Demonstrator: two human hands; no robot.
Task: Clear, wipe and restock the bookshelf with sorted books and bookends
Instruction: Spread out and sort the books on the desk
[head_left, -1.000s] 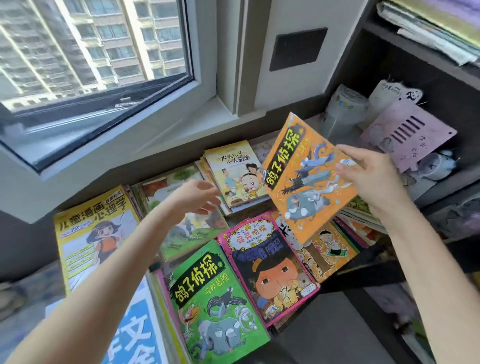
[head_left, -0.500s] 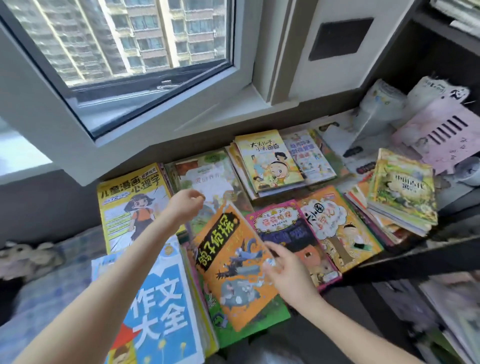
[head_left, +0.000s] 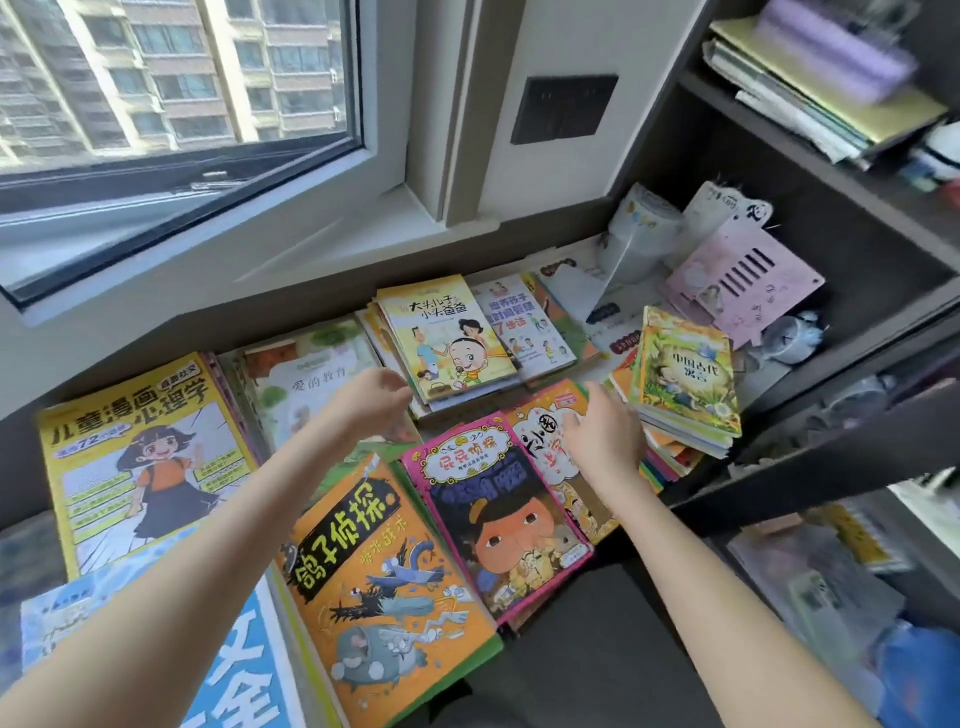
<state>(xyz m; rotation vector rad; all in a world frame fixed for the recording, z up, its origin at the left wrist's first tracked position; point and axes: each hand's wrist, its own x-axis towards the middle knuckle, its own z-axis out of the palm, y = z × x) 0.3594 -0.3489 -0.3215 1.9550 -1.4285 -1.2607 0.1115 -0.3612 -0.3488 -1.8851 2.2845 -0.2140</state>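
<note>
Left hand (head_left: 371, 400): fingers loosely curled, holding nothing, over the green-and-white picture book (head_left: 306, 374). Can't tell if it touches.
Right hand (head_left: 605, 436): palm down, fingers relaxed and fairly straight, nothing held, over the orange book with a white cloud panel (head_left: 545, 431). Fingertips sit just beside the stack topped by a yellow-green illustrated cover (head_left: 685, 374).

Books lie flat and overlapping on the dark tabletop (head_left: 587, 634) under the window (head_left: 171, 78):
- between the forearms, orange detective book with black title band (head_left: 384, 582), lying on a green-edged book
- to its right, pink-bordered book with a big cartoon face (head_left: 493, 514)
- far left, large yellow comic-style book with a girl on the cover (head_left: 140, 457), with a blue-and-white book (head_left: 249, 665) overlapping its near corner
- behind the hands, cream book with a big-headed cartoon boy (head_left: 447, 338) on a small pile, white-and-blue book (head_left: 519, 322) next to it

Dark bookshelf (head_left: 857, 171) on the right:
- upper compartment: flat pile of papers and booklets (head_left: 810, 98), something purple on top, blurred
- compartment at tabletop level: pink slotted bookend (head_left: 743, 280) tilted, white bookend (head_left: 722, 208) behind it, small pale-blue object (head_left: 789, 338), can't tell what
- lower compartments: contents too blurred to tell
</note>
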